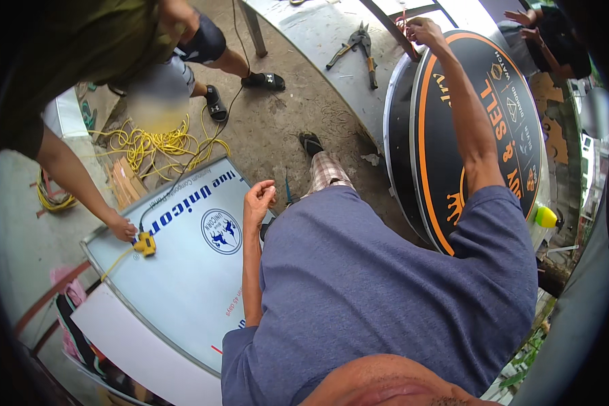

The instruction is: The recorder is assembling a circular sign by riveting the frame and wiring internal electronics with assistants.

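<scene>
My right hand (424, 32) reaches far forward over the rim of a round black sign (446, 101) with an orange ring. Its fingers are closed at a small bundle of thin red wires (402, 24), beside a dark metal bar (390, 30). My left hand (258, 203) hangs by the right edge of a pale blue, film-covered panel (183, 284). Its fingers are curled in, and whether they hold anything small is hidden. A pair of metal snips (363, 51) with open handles lies on the metal-topped table (311, 30), left of the sign.
At the left a co-worker's hand (122, 229) touches a yellow electrical box (145, 243) on the panel, its cords trailing. Coiled yellow cord (149, 145) and wood pieces (125, 183) lie on the floor. Another person (555, 40) stands beyond the sign. A yellow-green object (547, 217) is at the right.
</scene>
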Tool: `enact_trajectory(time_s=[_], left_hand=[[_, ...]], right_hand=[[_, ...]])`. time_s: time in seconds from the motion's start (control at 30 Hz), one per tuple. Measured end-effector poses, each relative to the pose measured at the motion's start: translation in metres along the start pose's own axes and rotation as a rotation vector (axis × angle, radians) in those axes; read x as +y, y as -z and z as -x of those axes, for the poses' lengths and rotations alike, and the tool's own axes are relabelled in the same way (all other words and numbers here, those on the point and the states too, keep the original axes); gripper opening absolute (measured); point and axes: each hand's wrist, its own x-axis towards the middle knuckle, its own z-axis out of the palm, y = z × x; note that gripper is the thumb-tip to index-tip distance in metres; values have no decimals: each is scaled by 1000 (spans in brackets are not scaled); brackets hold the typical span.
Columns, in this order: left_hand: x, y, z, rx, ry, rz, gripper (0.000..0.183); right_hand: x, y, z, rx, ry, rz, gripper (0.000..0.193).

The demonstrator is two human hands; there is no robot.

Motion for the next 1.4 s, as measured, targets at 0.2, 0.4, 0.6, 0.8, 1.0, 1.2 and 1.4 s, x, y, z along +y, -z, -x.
enact_trajectory(time_s=[0.2, 0.4, 0.6, 0.8, 1.0, 1.2, 1.4], left_hand=[[117, -56, -80, -123, -95, -116, 30], [197, -110, -123, -235, -216, -130, 29], [230, -140, -143, -425, -246, -124, 27], [255, -162, -162, -579, -292, -129, 27], [284, -202, -186, -554, -383, -125, 39], [307, -246, -234, -525, -233, 524, 41], [284, -250, -253, -372, -271, 517, 24]], right_hand=[[82, 21, -100, -200, -206, -311, 21], [96, -36, -139, -224, -658, -395, 51], [80, -52, -116, 35, -573, -777, 42], [51, -20, -46, 157, -87, -730, 53], [15, -27, 0, 144, 241, -718, 41], [-12, -88, 44, 20, 294, -781, 30], [0, -115, 71, 7, 417, -178, 22]])
